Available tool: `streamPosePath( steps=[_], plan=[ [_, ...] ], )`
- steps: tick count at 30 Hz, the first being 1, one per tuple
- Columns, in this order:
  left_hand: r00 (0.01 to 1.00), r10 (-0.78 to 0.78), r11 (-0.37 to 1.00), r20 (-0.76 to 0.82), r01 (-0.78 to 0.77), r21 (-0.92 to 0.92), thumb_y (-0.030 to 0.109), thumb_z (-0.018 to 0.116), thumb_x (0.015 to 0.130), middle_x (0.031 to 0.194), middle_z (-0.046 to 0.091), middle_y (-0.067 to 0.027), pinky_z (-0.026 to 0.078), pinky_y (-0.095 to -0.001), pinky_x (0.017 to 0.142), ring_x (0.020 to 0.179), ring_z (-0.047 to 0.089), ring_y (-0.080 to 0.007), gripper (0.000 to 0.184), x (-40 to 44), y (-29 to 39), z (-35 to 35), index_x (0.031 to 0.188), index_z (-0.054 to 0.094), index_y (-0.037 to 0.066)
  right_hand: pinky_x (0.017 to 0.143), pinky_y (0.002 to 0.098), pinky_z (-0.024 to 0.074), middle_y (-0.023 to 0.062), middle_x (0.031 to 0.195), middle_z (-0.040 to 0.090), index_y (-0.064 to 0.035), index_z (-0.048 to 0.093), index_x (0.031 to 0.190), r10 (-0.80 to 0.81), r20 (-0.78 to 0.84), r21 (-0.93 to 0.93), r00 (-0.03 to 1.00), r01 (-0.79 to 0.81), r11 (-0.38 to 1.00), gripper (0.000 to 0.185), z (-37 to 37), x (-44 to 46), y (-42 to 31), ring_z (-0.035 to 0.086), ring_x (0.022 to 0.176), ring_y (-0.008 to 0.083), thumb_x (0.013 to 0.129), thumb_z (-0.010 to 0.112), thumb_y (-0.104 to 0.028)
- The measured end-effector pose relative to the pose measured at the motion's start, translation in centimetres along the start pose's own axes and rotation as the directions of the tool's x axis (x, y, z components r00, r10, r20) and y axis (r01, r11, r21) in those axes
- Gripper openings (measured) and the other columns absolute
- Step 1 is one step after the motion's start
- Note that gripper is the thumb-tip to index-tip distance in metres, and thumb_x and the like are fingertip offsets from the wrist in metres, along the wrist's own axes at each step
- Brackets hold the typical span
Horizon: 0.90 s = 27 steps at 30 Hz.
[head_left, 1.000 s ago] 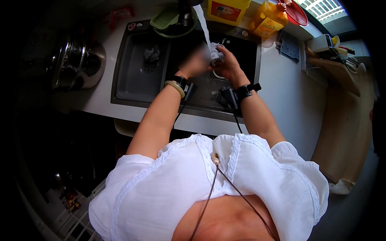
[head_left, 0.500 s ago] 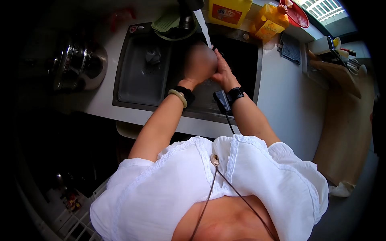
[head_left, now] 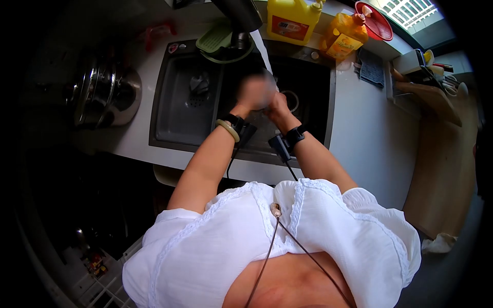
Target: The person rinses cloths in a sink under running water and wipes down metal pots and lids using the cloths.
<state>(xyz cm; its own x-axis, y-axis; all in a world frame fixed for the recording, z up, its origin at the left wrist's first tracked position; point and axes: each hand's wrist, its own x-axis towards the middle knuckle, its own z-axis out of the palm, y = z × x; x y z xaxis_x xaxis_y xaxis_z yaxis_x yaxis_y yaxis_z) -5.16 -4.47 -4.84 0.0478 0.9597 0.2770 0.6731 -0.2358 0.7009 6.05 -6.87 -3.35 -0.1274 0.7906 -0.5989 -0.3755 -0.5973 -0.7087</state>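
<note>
One camera sits on my head and looks steeply down and forward over my own chest. My white, lace-trimmed cloth blouse (head_left: 200,251) is nearest the lens and fills the lower middle. My bare forearms run up and away from me to my left hand (head_left: 255,91) and right hand (head_left: 279,105), farther off above the dark grey, two-bowl sink (head_left: 179,123). The wide lens bends straight edges and blackens the corners, yet takes in the rounded, shiny metal pot (head_left: 123,97) on my left and the bright, barred window (head_left: 413,14) at upper right.
</note>
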Motion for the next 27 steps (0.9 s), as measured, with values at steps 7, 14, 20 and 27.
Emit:
streamPosePath(
  steps=[7,14,20,27],
  plan=[
    [0.973,0.128,0.990,-0.191,-0.114,0.083,0.017,0.051,0.088,0.075,0.061,-0.0193,0.045,-0.0432,0.057,0.066,0.058,-0.0387,0.019,5.8,3.6,-12.0,0.076,0.060,0.004,0.082,0.0446,0.0459,0.0018,0.107,0.063,-0.0180,0.059,0.107,0.222,0.073,0.302,0.972,-0.234,0.924,0.025,-1.2,-0.9,-3.4,0.058,0.098,0.0205,0.096,0.052,-0.038],
    [0.986,0.033,0.982,-0.166,-0.063,-0.176,0.010,0.061,0.081,0.100,0.066,-0.0108,0.048,-0.0296,0.084,0.093,0.063,-0.0222,0.030,5.0,2.1,-10.9,0.111,0.063,0.003,0.104,0.0624,0.0308,0.0089,0.124,0.058,-0.0105,0.052,0.123,0.296,0.153,0.474,0.943,-0.333,0.815,0.029,-1.9,-3.0,-3.8,0.050,0.122,0.0309,0.099,0.046,-0.027],
    [0.843,0.398,0.901,0.362,-0.433,0.017,0.002,0.072,0.066,0.154,0.024,-0.0102,0.036,-0.0418,0.111,0.136,0.034,-0.0350,0.092,-2.1,3.7,-9.0,0.146,0.030,0.021,0.102,0.0568,0.0375,0.0112,0.119,0.059,-0.0043,0.053,0.120,0.221,0.255,0.258,0.941,-0.286,0.923,0.030,-2.0,-4.4,-4.3,0.055,0.115,0.0301,0.094,0.047,-0.017],
    [0.815,0.232,0.968,0.532,-0.136,-0.213,0.005,0.078,0.068,0.135,0.047,-0.0135,0.044,-0.0414,0.103,0.123,0.048,-0.0358,0.082,-1.7,3.2,-6.8,0.139,0.040,0.019,0.081,0.0335,0.0495,0.0079,0.101,0.063,0.0013,0.057,0.111,0.026,0.362,-0.485,0.932,0.164,0.859,0.033,-0.7,-5.9,-5.3,0.061,0.088,0.0181,0.084,0.052,-0.017]
  ],
)
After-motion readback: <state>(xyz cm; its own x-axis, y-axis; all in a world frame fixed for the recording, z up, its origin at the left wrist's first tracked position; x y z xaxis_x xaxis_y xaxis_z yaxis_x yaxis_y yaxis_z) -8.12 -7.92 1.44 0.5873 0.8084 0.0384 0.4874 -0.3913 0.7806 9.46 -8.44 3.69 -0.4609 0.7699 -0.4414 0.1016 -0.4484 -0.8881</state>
